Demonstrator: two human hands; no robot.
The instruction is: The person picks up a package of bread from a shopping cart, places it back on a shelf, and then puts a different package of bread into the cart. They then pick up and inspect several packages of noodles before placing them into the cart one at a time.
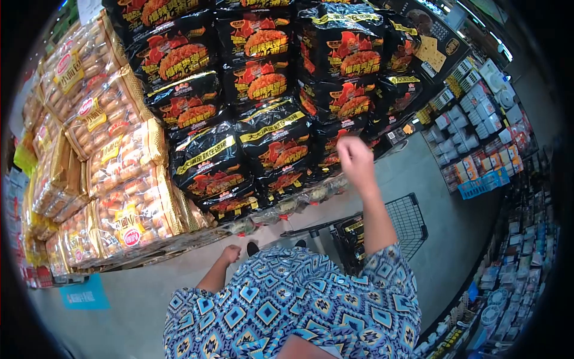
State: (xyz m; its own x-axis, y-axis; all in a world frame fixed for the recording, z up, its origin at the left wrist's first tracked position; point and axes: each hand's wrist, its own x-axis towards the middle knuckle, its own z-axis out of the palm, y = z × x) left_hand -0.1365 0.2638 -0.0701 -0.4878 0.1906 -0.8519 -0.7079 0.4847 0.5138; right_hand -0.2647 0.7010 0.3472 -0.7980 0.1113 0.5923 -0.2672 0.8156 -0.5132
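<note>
My right hand (pixel 356 157) is raised in front of the stacked black instant noodle packs (pixel 275 140), its fingers curled with nothing visible in them. Whether it touches a pack I cannot tell. Low by my left side, my left hand (pixel 231 253) is loosely closed, and no object shows in it. Below my right forearm stands a shopping cart (pixel 409 221). A black pack (pixel 351 238) with a yellow stripe lies in the cart, partly hidden by my arm.
Clear bags of small bread rolls (pixel 128 224) are piled at the left of the noodle packs. Shelves with boxed goods (pixel 472 113) stand at the right. Grey floor (pixel 442 257) shows around the cart, and a blue sign (pixel 85 293) is at lower left.
</note>
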